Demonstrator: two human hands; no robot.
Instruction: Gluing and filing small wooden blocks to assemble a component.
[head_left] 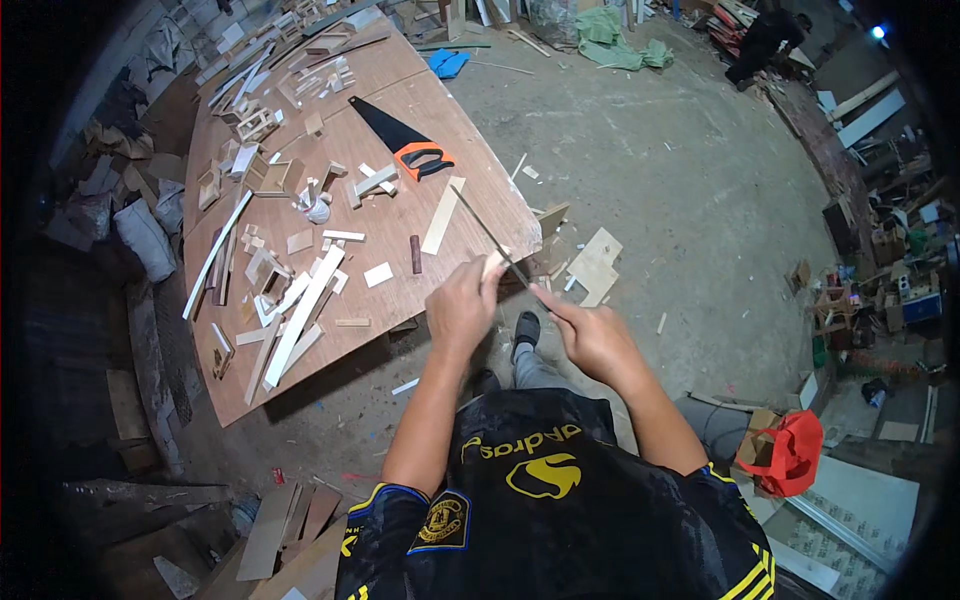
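Observation:
My left hand point(458, 305) grips a small pale wood piece point(494, 262) over the table's front right corner. My right hand point(590, 338) is closed on the near end of a long, thin, dark tool point(478, 215), apparently a file, which lies across that piece and points forward-left. Just beyond my hands on the plywood table point(470, 150) are a pale strip point(442, 214), a short dark brown stick point(415, 253) and a small white block point(378, 273). Farther back lies a handsaw point(385, 135) with an orange and black handle.
Wood offcuts and small frames point(275, 175) cover the table's left part. A plywood scrap point(595, 265) lies on the floor to the right. A red bag point(780, 450) is at lower right. A person in dark clothes point(768, 45) bends at the top right beside stacked boards.

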